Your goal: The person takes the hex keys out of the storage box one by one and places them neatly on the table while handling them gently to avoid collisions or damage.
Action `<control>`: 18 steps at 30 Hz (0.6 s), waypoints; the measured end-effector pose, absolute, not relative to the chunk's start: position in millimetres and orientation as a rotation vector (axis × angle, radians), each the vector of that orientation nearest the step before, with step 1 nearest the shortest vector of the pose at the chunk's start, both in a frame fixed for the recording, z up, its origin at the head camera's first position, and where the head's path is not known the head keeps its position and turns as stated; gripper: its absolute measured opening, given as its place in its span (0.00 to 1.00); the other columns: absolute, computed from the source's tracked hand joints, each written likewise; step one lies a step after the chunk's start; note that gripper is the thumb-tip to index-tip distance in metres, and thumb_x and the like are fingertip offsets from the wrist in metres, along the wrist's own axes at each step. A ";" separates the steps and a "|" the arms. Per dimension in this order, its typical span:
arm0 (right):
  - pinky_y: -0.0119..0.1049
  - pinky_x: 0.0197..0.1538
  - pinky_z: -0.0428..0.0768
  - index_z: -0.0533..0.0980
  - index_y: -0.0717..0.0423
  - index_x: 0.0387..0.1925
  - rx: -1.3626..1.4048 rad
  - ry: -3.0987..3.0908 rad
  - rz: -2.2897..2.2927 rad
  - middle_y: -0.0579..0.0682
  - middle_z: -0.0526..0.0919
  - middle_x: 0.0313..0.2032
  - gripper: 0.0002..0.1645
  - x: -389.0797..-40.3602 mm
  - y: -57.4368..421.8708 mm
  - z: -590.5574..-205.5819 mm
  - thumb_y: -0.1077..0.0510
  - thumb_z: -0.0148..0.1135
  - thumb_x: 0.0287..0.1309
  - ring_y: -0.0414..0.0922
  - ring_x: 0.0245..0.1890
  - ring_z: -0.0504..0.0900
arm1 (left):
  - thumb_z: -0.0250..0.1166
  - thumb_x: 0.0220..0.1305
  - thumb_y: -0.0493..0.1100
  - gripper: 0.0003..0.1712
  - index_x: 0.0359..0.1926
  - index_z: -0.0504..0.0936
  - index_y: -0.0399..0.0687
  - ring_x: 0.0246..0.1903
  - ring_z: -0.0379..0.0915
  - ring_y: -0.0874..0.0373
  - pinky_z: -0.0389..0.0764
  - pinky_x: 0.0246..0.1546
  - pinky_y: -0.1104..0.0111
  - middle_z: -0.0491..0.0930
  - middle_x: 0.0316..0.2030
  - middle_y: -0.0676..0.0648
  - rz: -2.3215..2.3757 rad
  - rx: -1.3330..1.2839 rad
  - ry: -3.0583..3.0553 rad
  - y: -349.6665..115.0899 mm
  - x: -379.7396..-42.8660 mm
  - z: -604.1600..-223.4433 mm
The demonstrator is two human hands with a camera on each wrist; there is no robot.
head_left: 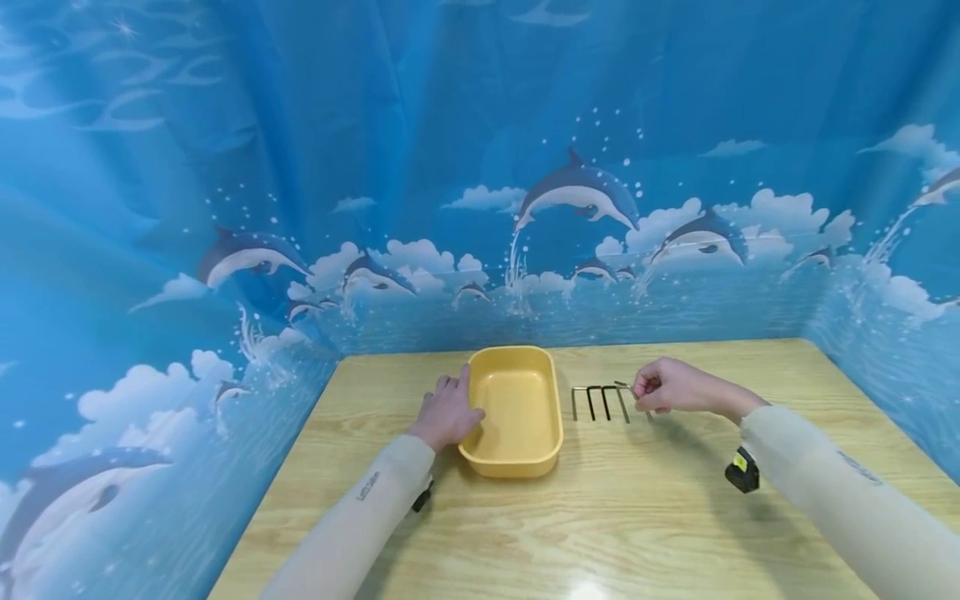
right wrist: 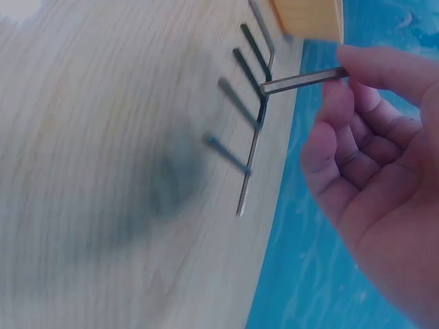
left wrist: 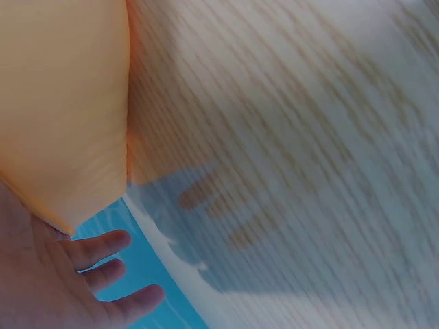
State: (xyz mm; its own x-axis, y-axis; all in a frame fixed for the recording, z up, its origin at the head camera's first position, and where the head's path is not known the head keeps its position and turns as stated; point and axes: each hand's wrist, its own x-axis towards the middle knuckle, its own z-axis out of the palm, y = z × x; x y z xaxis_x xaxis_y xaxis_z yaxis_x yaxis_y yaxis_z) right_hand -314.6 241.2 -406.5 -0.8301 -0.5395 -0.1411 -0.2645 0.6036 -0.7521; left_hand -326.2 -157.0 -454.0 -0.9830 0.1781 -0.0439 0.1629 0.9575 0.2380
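Note:
A yellow plastic tub (head_left: pixel 513 469) stands on the table, and my left hand (head_left: pixel 447 411) rests on its left rim. The thumb and index finger lie over the rim; in the left wrist view the other fingers (left wrist: pixel 99 250) stretch out loosely beside the tub's outer wall. To the right of the tub, my right hand (head_left: pixel 672 387) pinches a hex key (right wrist: pixel 302 80) between thumb and index finger, with the other fingers curled. Below it several L-shaped hex keys (head_left: pixel 591 404) lie in a row on the table, some dark and some silvery.
The light wood-grain table (head_left: pixel 525 533) is bordered at the back and sides by a blue curtain (head_left: pixel 420 167) printed with dolphins. Black wrist devices hang beneath both forearms, the right one (head_left: pixel 742 472) bearing a yellow-green patch.

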 end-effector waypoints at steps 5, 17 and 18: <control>0.39 0.29 0.76 0.77 0.64 0.35 -0.547 2.515 -1.090 0.49 0.75 0.23 0.09 -316.7 260.1 -413.5 0.61 0.67 0.61 0.40 0.20 0.69 | 0.59 0.69 0.57 0.50 0.81 0.43 0.46 0.73 0.55 0.40 0.61 0.68 0.37 0.65 0.71 0.36 0.376 0.272 3.045 -157.7 -325.9 -453.7; 0.40 0.32 0.77 0.79 0.66 0.38 -0.394 2.610 -1.037 0.47 0.74 0.18 0.10 -315.7 285.5 -431.5 0.60 0.64 0.63 0.41 0.18 0.69 | 0.60 0.68 0.56 0.51 0.80 0.44 0.46 0.72 0.56 0.40 0.62 0.67 0.37 0.67 0.69 0.35 0.386 0.267 3.053 -157.9 -326.2 -454.5; 0.39 0.31 0.77 0.79 0.65 0.37 -0.387 2.628 -1.021 0.47 0.74 0.18 0.10 -315.7 286.7 -433.7 0.60 0.64 0.63 0.40 0.17 0.69 | 0.60 0.68 0.56 0.51 0.80 0.44 0.46 0.72 0.56 0.40 0.62 0.67 0.38 0.68 0.69 0.35 0.389 0.266 3.055 -158.0 -326.0 -454.5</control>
